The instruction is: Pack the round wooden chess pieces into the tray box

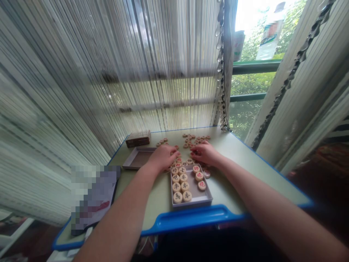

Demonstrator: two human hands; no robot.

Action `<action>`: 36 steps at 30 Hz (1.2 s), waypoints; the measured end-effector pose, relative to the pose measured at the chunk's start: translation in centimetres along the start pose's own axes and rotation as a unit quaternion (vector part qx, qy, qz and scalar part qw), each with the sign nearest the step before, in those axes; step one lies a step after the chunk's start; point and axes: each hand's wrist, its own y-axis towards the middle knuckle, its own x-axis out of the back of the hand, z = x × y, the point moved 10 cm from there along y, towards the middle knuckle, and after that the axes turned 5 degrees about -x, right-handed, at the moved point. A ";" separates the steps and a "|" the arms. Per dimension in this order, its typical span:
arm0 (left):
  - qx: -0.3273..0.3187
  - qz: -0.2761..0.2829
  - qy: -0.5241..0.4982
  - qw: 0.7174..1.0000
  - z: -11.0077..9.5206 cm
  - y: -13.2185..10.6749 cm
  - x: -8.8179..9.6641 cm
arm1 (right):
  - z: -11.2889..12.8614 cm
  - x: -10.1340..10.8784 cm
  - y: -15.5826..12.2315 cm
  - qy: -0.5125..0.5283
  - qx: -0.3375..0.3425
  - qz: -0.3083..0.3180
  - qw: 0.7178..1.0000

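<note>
Over loose round xiangqi pieces on the table, my left hand [163,157] has its fingers reaching right and apart, the tips beside a piece [176,147]. Across from it, my right hand [205,153] has bent fingers closed at a red-marked piece [192,153], partly hidden by the fingertips. Between my forearms lies a shallow open box [194,201]. Its left side holds two columns of black-marked pieces [176,187]; three red-marked pieces [199,176] stand along its right side. One more red-marked piece [207,174] lies just outside the box's right wall.
More pieces [201,139] lie scattered toward the table's far edge. A box lid [132,159] lies left of my left hand, with a brown box [138,138] behind it. A tablet [95,200] is at the left edge. Strand curtains [163,65] hang behind the blue-edged table [261,174].
</note>
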 end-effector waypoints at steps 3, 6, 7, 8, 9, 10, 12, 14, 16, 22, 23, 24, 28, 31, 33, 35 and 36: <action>-0.003 -0.002 0.006 1.000 -0.1 0.0 0.0 | 0.2 0.1 0.0 0.010 0.015 -0.005 1.000; -0.009 -0.004 0.013 1.000 -0.4 0.1 0.2 | 0.1 1.3 -0.2 0.038 -0.006 -0.035 0.999; -0.012 -0.006 0.016 1.000 -0.5 0.1 0.3 | 0.1 1.8 -0.3 0.051 -0.015 -0.047 0.997; -0.015 -0.008 0.017 1.000 -0.6 0.1 0.4 | 0.1 2.4 -0.5 0.062 -0.020 -0.060 0.996; -0.017 -0.010 0.018 1.000 -0.6 0.1 0.4 | 0.2 3.0 -0.6 0.069 -0.022 -0.072 0.995; -0.018 -0.012 0.018 1.000 -0.6 0.1 0.5 | 0.4 3.6 -0.8 0.074 -0.023 -0.082 0.994; -0.018 -0.015 0.018 1.000 -0.4 0.1 0.5 | 0.7 4.7 -1.2 0.080 -0.026 -0.095 0.992; -0.022 -0.016 0.021 0.999 -0.4 0.2 0.4 | 1.1 5.7 -1.7 0.086 -0.037 -0.098 0.991; -0.028 -0.018 0.028 0.999 -0.4 0.2 0.4 | 1.7 6.7 -2.5 0.093 -0.052 -0.091 0.990; -0.020 -0.034 0.043 0.998 -0.5 0.0 1.0 | 5.2 7.4 -8.5 0.173 -0.075 -0.104 0.977; -0.023 -0.044 0.043 0.998 -0.7 -0.1 1.2 | 5.4 7.3 -9.8 0.195 -0.083 -0.126 0.969; -0.028 -0.055 0.043 0.997 -1.0 -0.2 1.5 | 5.4 7.1 -11.0 0.210 -0.094 -0.151 0.962; -0.047 -0.099 0.035 0.993 -1.8 -0.6 2.2 | 5.5 6.2 -13.6 0.209 -0.110 -0.176 0.956; -0.046 -0.117 0.035 0.991 -1.9 -0.8 1.9 | 5.5 5.3 -13.4 0.211 -0.117 -0.132 0.961; -0.040 -0.117 0.038 0.992 -1.8 -0.8 1.7 | 5.6 5.0 -13.0 0.203 -0.117 -0.109 0.966; -0.037 -0.113 0.034 0.992 -1.8 -0.8 1.6 | 5.6 4.7 -12.8 0.191 -0.119 -0.098 0.969; -0.036 -0.113 0.030 0.993 -1.7 -0.8 1.7 | 5.6 4.6 -12.7 0.186 -0.122 -0.094 0.970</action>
